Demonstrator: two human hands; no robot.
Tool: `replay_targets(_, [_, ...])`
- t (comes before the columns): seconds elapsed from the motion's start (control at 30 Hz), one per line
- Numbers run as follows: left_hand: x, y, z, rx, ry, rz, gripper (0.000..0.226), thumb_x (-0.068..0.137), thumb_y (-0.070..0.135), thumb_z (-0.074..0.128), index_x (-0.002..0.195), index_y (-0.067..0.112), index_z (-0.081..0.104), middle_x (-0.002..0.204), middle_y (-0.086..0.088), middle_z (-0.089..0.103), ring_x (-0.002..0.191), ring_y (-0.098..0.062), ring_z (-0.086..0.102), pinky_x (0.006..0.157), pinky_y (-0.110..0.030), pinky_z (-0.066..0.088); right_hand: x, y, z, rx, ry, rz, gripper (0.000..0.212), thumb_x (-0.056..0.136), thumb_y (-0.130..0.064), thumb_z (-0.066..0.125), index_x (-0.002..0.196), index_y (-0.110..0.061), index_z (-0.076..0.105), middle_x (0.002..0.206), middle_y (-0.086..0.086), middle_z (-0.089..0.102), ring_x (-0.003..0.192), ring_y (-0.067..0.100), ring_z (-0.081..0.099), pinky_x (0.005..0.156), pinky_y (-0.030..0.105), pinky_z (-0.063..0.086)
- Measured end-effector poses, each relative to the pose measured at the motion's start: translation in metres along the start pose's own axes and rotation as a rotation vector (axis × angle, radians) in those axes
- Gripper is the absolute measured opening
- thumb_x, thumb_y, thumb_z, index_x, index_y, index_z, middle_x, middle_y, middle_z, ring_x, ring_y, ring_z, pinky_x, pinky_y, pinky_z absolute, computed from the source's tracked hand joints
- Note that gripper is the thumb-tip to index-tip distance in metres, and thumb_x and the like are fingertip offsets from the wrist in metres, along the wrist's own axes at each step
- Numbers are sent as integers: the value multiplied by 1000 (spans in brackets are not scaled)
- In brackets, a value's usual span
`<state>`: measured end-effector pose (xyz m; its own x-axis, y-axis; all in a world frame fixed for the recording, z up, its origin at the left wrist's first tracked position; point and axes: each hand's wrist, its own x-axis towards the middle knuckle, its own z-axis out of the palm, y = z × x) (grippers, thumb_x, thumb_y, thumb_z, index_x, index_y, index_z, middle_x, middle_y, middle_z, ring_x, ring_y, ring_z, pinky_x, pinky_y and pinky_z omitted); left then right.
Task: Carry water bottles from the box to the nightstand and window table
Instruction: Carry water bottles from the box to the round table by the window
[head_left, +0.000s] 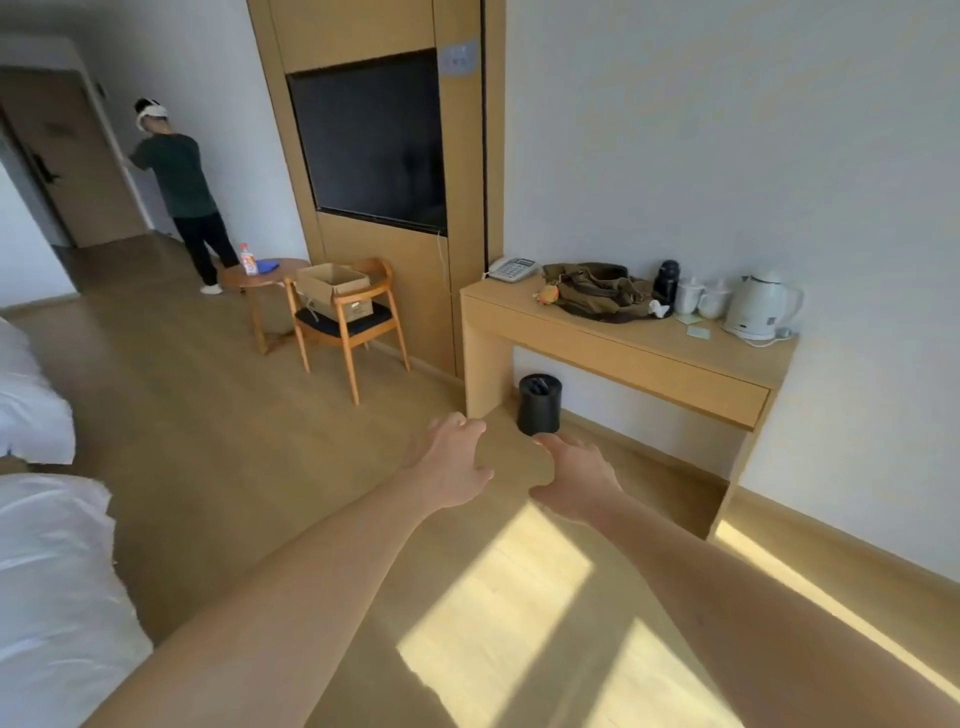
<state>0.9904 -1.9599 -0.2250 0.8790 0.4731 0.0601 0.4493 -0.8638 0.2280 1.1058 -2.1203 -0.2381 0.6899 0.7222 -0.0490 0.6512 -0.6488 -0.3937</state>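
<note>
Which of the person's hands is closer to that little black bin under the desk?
The right hand. It reaches out just below the black bin, while the left hand is further off to the bin's left. Both are empty.

This is a hotel room. Two beds with white linen (47, 571) line the near left, a wall-mounted television (371, 140) sits in a wood panel at the far centre, and a built-in desk (623, 343) on the right carries a telephone (514, 269), an electric kettle (758, 306) and cups (701, 297). A small black bin (539, 404) stands under the desk, and a wooden chair (348, 322) and round side table (260, 278) stand farther left, before a corridor to the entrance door (67, 156).
</note>
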Motion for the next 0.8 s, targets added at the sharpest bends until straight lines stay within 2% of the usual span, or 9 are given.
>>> replay_targets(0.2, [106, -53, -27, 50, 38, -142, 66, 95, 45, 69, 151, 19, 45, 146, -6, 52, 136, -28, 47, 109, -43, 44, 153, -36, -7, -1, -75, -160, 80, 84, -28, 71, 156, -30, 37, 157, 5, 42, 142, 34, 38, 108, 48, 43])
replay_targets(0.4, [176, -119, -44, 63, 58, -267, 65, 94, 48, 67, 150, 22, 46, 146, -4, 51, 135, -27, 48, 104, -46, 48, 275, -92, -1, -1, -133, -296, 79, 86, -26, 72, 156, -28, 36, 156, 7, 44, 141, 34, 40, 108, 48, 45])
replay_targets(0.57, [225, -201, -46, 45, 61, -380, 67, 94, 47, 68, 152, 22, 44, 151, -5, 49, 138, -27, 47, 105, -48, 46, 361, -148, 31, 18, -166, -349, 77, 87, -28, 72, 156, -28, 37, 156, 7, 45, 141, 33, 41, 108, 51, 45])
replay_targets(0.8, [320, -352, -61, 56, 84, -413, 66, 93, 46, 68, 151, 24, 45, 150, -4, 50, 138, -28, 46, 107, -51, 46, 504, -244, 82, -23, -151, -378, 76, 88, -34, 69, 157, -31, 36, 154, 6, 47, 140, 35, 42, 108, 50, 45])
